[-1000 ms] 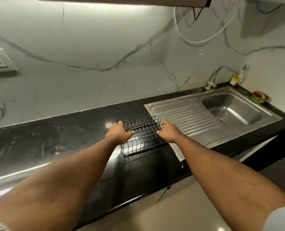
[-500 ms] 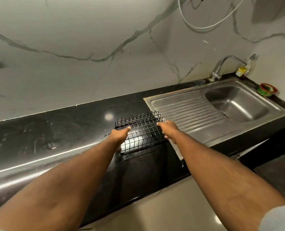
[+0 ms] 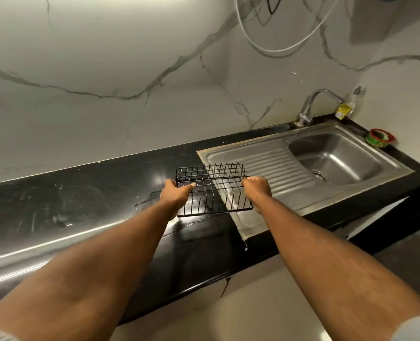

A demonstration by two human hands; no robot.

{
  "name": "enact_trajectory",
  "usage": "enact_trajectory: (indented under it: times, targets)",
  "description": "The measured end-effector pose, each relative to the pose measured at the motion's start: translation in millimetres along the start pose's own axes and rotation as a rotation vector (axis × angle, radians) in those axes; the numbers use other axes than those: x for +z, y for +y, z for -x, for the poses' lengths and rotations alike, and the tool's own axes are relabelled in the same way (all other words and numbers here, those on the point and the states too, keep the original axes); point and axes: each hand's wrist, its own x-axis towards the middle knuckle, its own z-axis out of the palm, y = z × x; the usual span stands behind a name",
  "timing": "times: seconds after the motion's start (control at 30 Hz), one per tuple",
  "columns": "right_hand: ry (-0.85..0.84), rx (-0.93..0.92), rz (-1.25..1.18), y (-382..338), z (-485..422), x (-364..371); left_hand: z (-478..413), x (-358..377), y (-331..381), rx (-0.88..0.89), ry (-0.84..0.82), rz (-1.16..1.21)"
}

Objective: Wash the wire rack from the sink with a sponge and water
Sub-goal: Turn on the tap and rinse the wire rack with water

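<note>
Rightward the rack (image 3: pixel 214 193) is travelling, off the dark surface (image 3: pixel 93 193) to where it is now hanging across the left edge of the sink (image 3: pixel 290 190). From here a low corner could be catching the steel rim, twisting the thin wire out of the grip. Both arms are reaching out nearly straight, left hand (image 3: pixel 177 194) and right hand (image 3: pixel 257 188) each clasping one end, fingers (image 3: pixel 250 180) curling round the wire.

Yellow-labelled bottle (image 3: pixel 345 109) on the black counter (image 3: pixel 93 193); green-red tub (image 3: pixel 379 139) near it; white cable (image 3: pixel 275 50) against marble wall (image 3: pixel 105 57).
</note>
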Motion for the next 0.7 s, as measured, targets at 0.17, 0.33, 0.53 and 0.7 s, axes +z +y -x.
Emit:
enact_trajectory:
  times: [0.17,0.33,0.53,0.7]
  targets:
    - [-0.012,-0.023,-0.053,23,-18,-55,22,49,19,0.105,-0.046,0.023]
    - [-0.017,-0.028,-0.095,47,-44,-105,25,101,43,0.192,-0.057,0.045]
    - [-0.016,0.016,-0.196,69,-101,-157,0,175,84,0.204,-0.136,0.03]
    - [0.004,0.066,-0.231,70,-156,-203,-26,240,123,0.182,-0.2,0.03]
